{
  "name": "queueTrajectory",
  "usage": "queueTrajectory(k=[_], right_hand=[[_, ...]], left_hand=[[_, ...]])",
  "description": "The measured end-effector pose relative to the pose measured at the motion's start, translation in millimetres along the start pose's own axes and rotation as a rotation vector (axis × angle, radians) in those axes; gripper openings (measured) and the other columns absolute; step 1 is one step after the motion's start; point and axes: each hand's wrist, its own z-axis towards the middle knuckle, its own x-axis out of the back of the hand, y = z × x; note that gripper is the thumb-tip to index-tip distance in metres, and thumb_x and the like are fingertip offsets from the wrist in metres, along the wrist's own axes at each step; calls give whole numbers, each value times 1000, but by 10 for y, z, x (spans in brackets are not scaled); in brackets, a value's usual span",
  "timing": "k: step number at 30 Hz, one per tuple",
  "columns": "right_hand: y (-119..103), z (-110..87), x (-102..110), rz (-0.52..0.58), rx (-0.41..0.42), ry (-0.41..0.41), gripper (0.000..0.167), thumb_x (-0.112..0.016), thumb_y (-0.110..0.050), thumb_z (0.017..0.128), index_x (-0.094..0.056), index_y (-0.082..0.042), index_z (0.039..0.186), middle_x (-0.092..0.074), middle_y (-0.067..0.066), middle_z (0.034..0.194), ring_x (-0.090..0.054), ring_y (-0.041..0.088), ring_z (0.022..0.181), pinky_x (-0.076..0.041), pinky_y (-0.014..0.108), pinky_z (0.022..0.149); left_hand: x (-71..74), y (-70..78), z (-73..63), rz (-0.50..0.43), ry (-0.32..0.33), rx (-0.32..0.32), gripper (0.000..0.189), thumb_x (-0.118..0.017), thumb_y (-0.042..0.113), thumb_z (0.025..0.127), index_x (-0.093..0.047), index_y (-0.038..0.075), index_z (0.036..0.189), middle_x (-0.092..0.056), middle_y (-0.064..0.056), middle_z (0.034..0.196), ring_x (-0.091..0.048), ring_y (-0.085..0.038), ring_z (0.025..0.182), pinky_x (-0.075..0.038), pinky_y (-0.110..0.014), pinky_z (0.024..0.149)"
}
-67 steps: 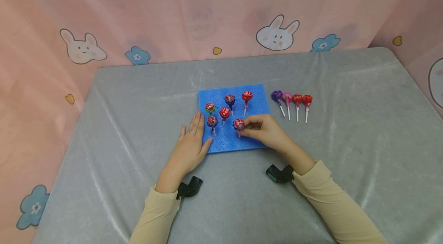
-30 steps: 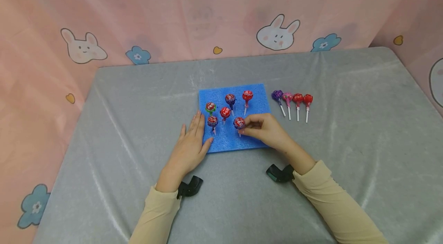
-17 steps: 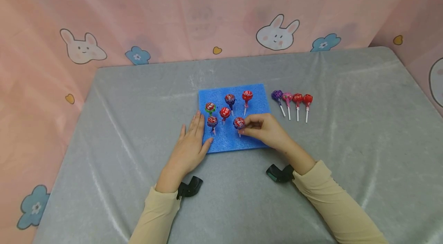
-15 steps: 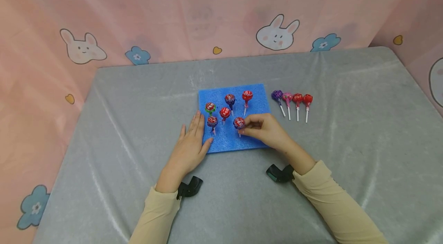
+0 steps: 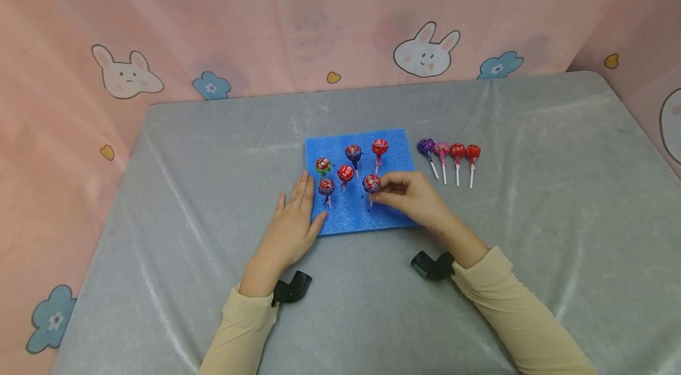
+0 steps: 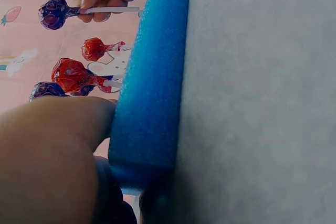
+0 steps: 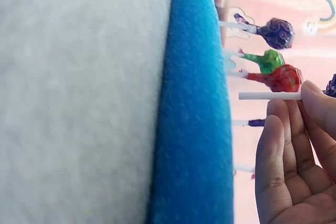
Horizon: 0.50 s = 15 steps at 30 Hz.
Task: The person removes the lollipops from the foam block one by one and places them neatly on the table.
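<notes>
A blue foam board (image 5: pixel 388 209) lies on the table with several wrapped lollipops standing in it, among them a green one (image 5: pixel 323 165) and a red one (image 5: pixel 346 173). My right hand (image 5: pixel 417 197) pinches a purple-and-red lollipop (image 5: pixel 371 183) just below its candy. In the right wrist view the whole lower stick (image 7: pixel 262 96) shows, its end slightly apart from the foam. My left hand (image 5: pixel 289 227) rests with straight fingers along the board's left edge, its thumb near the front corner. A purple-and-red lollipop (image 5: pixel 326 187) stands close to it.
Right of the board, a purple lollipop (image 5: pixel 425 147), a pink one (image 5: pixel 441 149) and two red ones (image 5: pixel 472 152) lie in a row on the grey tablecloth (image 5: pixel 542 197). A pink printed curtain (image 5: pixel 319 20) hangs behind the table.
My right hand has moved slightly up and right in the head view with the lollipop, and small dark marks show on the foam near its stick. The left hand stays put.
</notes>
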Motion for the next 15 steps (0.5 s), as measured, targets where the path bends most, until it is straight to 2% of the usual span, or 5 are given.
queueTrajectory(k=[8,15], right_hand=[[-27,-5,107,-6,-5,69,9,-66,9,81,-63,14,88,-67,20,83,-64,8,72,-51,19,67],[-46,-7,223,-37,31,110,6,-66,9,82,-64,12,87,-68,19,84,-65,11,73,-53,20,69]], left_hand=[[1,1,-3,1,4,-1,68,-41,33,101,-11,-3,149,-4,-15,156,-8,-28,143,-8,-53,112],[6,8,-1,-1,3,2,68,-41,34,101,-11,-3,149,-4,-15,156,-8,-27,143,-8,-53,112]])
